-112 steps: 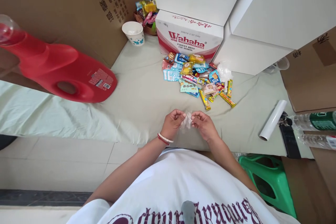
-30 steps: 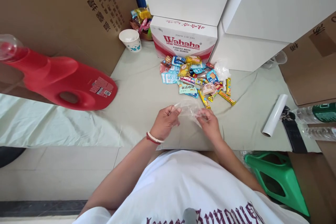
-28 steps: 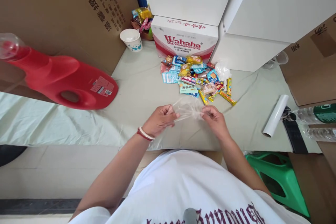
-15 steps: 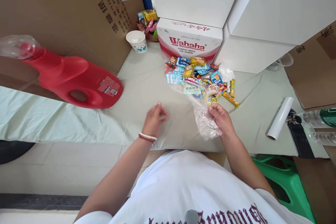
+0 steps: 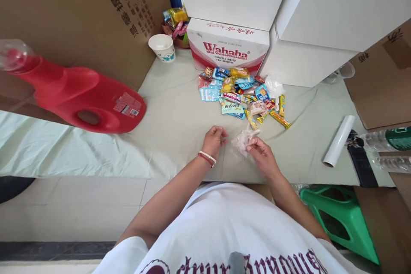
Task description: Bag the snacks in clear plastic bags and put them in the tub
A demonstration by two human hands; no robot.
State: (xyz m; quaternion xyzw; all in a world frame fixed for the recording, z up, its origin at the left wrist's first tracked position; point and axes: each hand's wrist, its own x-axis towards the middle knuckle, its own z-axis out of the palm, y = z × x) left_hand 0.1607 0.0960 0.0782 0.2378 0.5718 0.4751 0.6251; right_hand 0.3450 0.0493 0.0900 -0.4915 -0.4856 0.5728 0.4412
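A crumpled clear plastic bag (image 5: 241, 140) is pinched between the thumb and fingers of my right hand (image 5: 261, 154), just above the table's front part. To its left, my left hand (image 5: 213, 141), with a bracelet at the wrist, has loosely bent fingers slightly apart. Nothing shows in it, and a small gap separates it from the bag. Beyond both hands lies a pile of small wrapped snacks (image 5: 231, 96) in blue, yellow and red packets. One yellow-wrapped stick (image 5: 251, 119) lies at the pile's near edge, close to the bag.
Behind the pile stands a Wahaba-style white and red water carton (image 5: 227, 45). A paper cup (image 5: 162, 48) and a large red jug (image 5: 90, 98) are on the left. On the right lie a white roll (image 5: 338, 141), a black object (image 5: 362, 166) and plastic bottles (image 5: 374, 142).
My left hand has moved right, toward the bag. The bag has been gathered into a smaller bunch, and my right hand has shifted slightly left and nearer to me.
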